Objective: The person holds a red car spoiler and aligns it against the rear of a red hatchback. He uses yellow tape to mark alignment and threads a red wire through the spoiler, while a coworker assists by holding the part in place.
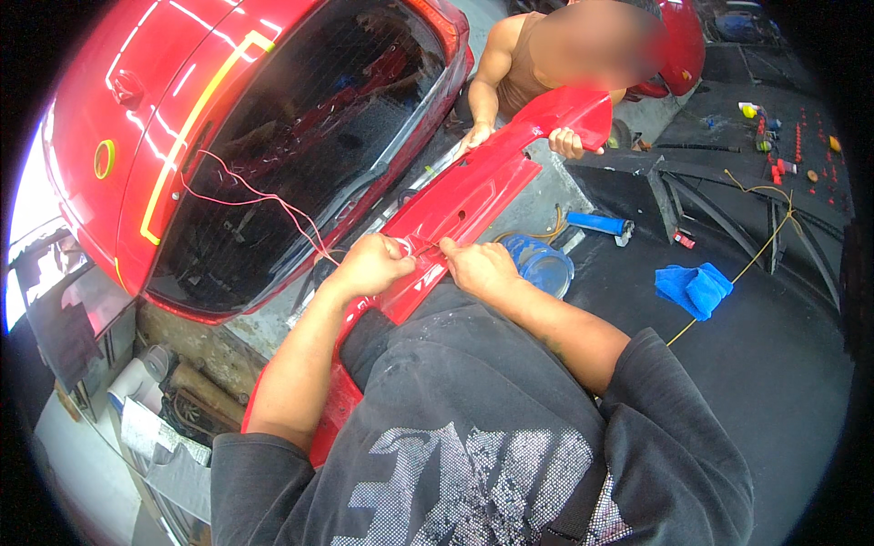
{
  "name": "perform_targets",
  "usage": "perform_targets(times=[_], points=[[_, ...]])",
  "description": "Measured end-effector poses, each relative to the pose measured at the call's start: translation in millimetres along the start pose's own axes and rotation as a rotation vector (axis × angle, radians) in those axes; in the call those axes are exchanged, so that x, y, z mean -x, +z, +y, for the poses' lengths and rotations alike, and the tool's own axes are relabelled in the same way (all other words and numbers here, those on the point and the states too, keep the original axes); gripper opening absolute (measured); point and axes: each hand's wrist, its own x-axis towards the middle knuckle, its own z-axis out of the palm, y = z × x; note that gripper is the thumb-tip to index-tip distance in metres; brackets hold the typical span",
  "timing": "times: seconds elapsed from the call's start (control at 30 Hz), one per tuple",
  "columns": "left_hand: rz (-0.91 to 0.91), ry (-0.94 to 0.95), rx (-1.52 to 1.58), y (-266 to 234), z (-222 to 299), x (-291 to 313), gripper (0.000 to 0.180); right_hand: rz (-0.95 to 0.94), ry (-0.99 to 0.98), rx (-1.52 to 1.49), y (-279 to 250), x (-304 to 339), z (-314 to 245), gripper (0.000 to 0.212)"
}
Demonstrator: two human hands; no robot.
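Note:
A long glossy red car panel, shaped like a spoiler, lies across my lap and stretches away to the far right. Thin pink-red wires run from the top of the car's rear window to my left hand, which is closed round them above the panel. Close beside it, my right hand rests at the panel's near edge with thumb and fingers pinched. What lies between those fingertips is too small to tell. Another person's hands support the panel's far end.
To the left stands a red car with yellow tape along its rear window. Right of my hands are a blue-rimmed tub, a blue tube and a blue cloth. A yellow cord crosses the dark surface.

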Motion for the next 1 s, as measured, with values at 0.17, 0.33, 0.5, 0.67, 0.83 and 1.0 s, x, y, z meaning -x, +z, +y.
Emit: perform_targets(times=[0.17,0.33,0.5,0.67,0.83,1.0], points=[[0.000,-0.236,0.374,-10,-3,3,0.056,0.054,0.041,-0.037,3,3,4,0.029],[0.026,-0.172,0.567,-14,-9,9,0.051,0.325,0.013,-0.284,-26,18,-1,0.050],[-0.021,0.001,0.497,-20,3,19,0.045,0.353,-0.374,-0.185,-52,-17,-32,0.046],[0.058,0.067,0.420,-25,-14,19,0.045,0.247,-0.477,-0.109,-60,-36,-37,0.018],[1.009,-0.208,0.145,-37,-41,17,0.038,0.518,-0.286,-0.257,-88,-50,-19,0.024],[0.372,-0.631,-0.213,6,-90,16,0.073,0.426,-0.014,-0.504,-130,-95,6,0.028]])
